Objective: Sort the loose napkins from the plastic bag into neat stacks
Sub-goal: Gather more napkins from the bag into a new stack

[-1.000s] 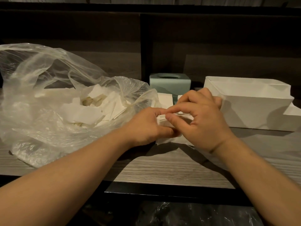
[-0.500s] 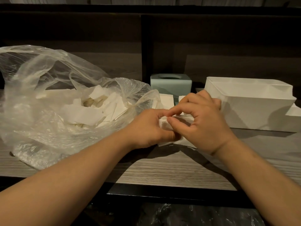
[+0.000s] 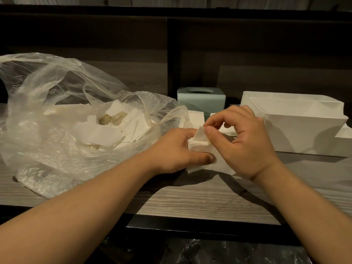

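A clear plastic bag (image 3: 57,119) lies open on the left of the wooden table, with several loose white napkins (image 3: 106,134) inside it. In the middle, my left hand (image 3: 177,149) grips a small stack of white napkins (image 3: 203,161), thumb pressed on top. My right hand (image 3: 240,143) pinches the top napkin's corner (image 3: 201,135) between thumb and forefinger and holds it lifted. More flat napkins (image 3: 196,118) lie behind my hands, partly hidden.
A white rectangular bin (image 3: 304,130) stands at the right. A pale green holder (image 3: 202,101) with a round hole on top sits against the dark back wall. The table's front edge (image 3: 190,212) runs below my forearms, with crinkled plastic (image 3: 228,252) underneath.
My right thumb and forefinger have peeled up the corner of the top napkin. My left hand keeps its hold on the stack.
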A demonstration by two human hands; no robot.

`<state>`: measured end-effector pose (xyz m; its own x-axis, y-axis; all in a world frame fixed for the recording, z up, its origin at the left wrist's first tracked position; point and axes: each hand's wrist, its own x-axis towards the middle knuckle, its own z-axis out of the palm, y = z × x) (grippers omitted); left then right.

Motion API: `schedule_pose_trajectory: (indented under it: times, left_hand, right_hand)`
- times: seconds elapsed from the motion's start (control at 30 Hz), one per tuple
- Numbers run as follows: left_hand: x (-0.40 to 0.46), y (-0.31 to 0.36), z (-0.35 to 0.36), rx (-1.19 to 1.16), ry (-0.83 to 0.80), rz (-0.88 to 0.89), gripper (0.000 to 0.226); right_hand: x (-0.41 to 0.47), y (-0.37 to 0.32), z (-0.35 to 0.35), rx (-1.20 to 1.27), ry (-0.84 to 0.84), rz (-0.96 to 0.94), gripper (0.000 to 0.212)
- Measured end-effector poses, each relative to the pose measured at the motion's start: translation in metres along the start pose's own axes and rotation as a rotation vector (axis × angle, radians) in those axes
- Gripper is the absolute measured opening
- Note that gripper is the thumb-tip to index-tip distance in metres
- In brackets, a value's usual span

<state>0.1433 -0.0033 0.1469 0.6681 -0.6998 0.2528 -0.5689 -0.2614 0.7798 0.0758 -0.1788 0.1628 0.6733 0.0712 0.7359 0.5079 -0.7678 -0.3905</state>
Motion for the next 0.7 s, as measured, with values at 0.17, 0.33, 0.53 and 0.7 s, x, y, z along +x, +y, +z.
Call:
schedule_pose_trajectory:
  times: [0.17, 0.33, 0.53, 0.7]
  left_hand:
    - [0.000, -0.001, 0.000, -0.031, -0.011, -0.028, 0.019]
    - [-0.001, -0.003, -0.002, -0.044, 0.000, -0.049, 0.019]
    - [-0.002, -0.001, -0.006, -0.030, 0.026, -0.111, 0.029]
    - [-0.002, -0.004, -0.007, -0.021, 0.044, -0.122, 0.031]
  right_hand:
    - [0.000, 0.005, -0.003, -0.034, -0.019, 0.042, 0.007]
    - [-0.001, 0.012, -0.009, -0.046, -0.051, 0.133, 0.009]
    - [-0.003, 0.001, -0.031, 0.394, 0.185, 0.151, 0.004]
    - [-0.009, -0.005, -0.032, 0.533, -0.166, 0.176, 0.017]
